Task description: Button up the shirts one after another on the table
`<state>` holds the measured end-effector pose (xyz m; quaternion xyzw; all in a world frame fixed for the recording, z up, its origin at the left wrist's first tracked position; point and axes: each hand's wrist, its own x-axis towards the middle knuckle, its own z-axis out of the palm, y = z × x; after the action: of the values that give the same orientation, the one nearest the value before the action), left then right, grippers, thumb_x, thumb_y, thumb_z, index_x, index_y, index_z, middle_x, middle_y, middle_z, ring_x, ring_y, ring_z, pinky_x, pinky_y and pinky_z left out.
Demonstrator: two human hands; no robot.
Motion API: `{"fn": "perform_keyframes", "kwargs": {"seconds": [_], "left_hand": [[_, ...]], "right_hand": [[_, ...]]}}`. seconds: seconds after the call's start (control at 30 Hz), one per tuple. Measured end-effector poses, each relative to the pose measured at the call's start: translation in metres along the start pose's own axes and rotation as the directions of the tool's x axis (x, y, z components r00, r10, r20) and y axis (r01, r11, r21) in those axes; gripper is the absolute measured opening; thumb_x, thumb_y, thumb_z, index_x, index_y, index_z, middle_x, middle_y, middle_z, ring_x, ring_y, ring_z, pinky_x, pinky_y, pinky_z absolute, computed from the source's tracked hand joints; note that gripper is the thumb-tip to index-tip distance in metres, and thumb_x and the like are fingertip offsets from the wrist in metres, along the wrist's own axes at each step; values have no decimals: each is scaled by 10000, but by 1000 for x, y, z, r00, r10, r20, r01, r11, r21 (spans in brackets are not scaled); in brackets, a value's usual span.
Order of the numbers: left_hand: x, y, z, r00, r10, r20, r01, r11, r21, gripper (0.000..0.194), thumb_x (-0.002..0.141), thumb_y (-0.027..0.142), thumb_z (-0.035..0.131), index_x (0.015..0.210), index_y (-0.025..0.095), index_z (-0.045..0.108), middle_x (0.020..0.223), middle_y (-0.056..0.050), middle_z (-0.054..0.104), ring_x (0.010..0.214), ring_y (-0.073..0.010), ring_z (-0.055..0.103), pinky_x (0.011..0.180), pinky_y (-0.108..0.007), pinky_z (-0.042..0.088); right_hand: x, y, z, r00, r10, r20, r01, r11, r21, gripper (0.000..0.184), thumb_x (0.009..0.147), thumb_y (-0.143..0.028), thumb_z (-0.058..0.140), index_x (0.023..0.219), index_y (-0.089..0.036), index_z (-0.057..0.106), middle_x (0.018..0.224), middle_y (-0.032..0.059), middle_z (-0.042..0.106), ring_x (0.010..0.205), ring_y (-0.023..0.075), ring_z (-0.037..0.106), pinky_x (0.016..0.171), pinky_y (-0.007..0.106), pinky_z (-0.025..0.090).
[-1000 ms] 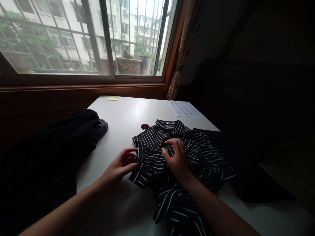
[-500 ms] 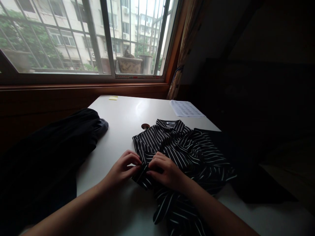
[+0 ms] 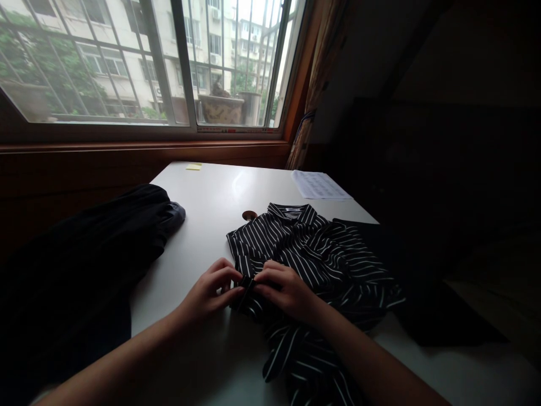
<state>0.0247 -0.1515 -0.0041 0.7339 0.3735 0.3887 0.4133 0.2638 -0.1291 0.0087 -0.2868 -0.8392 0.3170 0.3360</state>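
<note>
The shirt (image 3: 296, 254) lies on the near-centre part of the desk (image 3: 203, 225), just nearer than the round hole (image 3: 249, 215). The dark garment (image 3: 105, 242) lies to its left, well apart.

Progress: judged partway. Done: the collar (image 3: 311, 216) stands in shape and the upper body is spread roughly flat, though creased. Left undone: the near body is bunched and twisted, the right-side sleeve (image 3: 386, 293) lies loose and rumpled, and the left-side sleeve (image 3: 247, 279) is being worked on.

Orientation: the collar points to the far side, toward the window (image 3: 139, 67). The long axis runs near to far, with the near end angled slightly right. The sleeves extend to left and right.

Hands: the left hand (image 3: 217, 285) has thumb and fingers brought together on the outer edge of the left-side sleeve. The right hand (image 3: 282, 286) pinches the same sleeve just beside it, fingers curled. The fingertips nearly meet; the exact fold between them is too dark to tell.
</note>
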Motion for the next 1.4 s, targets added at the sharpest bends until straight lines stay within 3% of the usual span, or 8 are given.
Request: {"fn": "perform_keyframes", "kwargs": {"seconds": [0.2,0.63,0.8,0.93,1.1,1.27,1.4], "left_hand": [[1,5,-3,1000,3,24,-3,1000,25,230,940,377,613,916,163,693,892,-61,594,808,-172,584,726,-280,480],[2,9,-4,970,-204,129,232,938,-259,332,879,456,674,882,125,657,819,-42,605,769,-170,562,677,-265,455],[2,8,-2,978,-177,112,195,964,-179,318,883,440,672,829,128,647,774,-23,575,701,-138,525,617,-235,428],[2,7,2,988,-129,83,132,990,-44,280,897,410,654,831,138,668,811,-37,597,728,-150,552,637,-239,444],[1,2,7,998,-24,59,19,996,92,254,909,384,641,818,148,666,817,-46,605,724,-153,575,655,-249,457],[0,8,5,997,-37,65,35,998,45,259,980,380,533,964,169,683,910,-67,667,815,-177,622,726,-267,488],[-3,9,5,981,-88,171,112,984,-137,275,965,380,571,1140,173,620,987,-77,697,859,-192,643,744,-283,503]], "right_hand": [[0,0,1,1000,1,-4,-1,999,-34,100,930,-271,651,894,-184,685,805,12,592,768,151,564,721,286,470],[1,-3,1,994,108,3,-108,994,14,103,907,-282,685,951,-192,662,848,4,634,780,142,583,726,278,465],[1,-7,2,998,61,35,-62,998,32,202,850,-296,751,1019,-211,679,840,-8,565,764,136,551,708,272,476],[2,-6,5,998,48,43,-51,996,67,140,831,-200,753,949,-203,679,931,15,587,840,148,584,750,281,502],[0,-4,5,993,57,105,-60,998,25,146,833,-104,696,938,-200,665,905,0,573,799,132,568,697,260,480],[-2,-6,2,994,40,102,-42,999,17,162,846,-81,663,945,-202,622,937,8,553,829,141,562,738,274,494],[-2,-8,2,996,0,85,-4,999,51,197,855,-30,609,941,-206,588,966,15,523,857,140,556,754,269,501]]}}
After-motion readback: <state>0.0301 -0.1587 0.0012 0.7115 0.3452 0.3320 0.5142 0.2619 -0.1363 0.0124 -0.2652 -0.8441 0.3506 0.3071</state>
